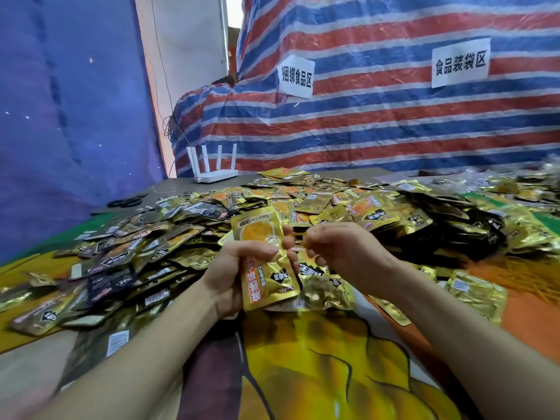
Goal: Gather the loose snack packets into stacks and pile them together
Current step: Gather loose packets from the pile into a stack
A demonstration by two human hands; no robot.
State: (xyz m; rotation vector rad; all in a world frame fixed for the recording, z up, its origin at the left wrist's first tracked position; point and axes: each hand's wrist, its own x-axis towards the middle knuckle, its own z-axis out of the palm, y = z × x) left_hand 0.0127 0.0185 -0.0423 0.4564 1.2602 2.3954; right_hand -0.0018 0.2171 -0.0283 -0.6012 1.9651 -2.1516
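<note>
Table (303, 374) with a bright printed cloth, its far half buried under a heap of loose snack packets (363, 207) that reaches the left and right edges, just beyond both hands. Near the middle, the left hand (233, 268) grips a small stack (266, 277), long axis pointing away from the person. The right hand (342, 253) sits just beside it, fingers curled; whether it pinches anything is unclear.

Head view, forward-down, close over hands (291, 262).

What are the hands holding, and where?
The left hand grips a gold packet round its middle. Whether the right hand holds anything cannot be told.
</note>
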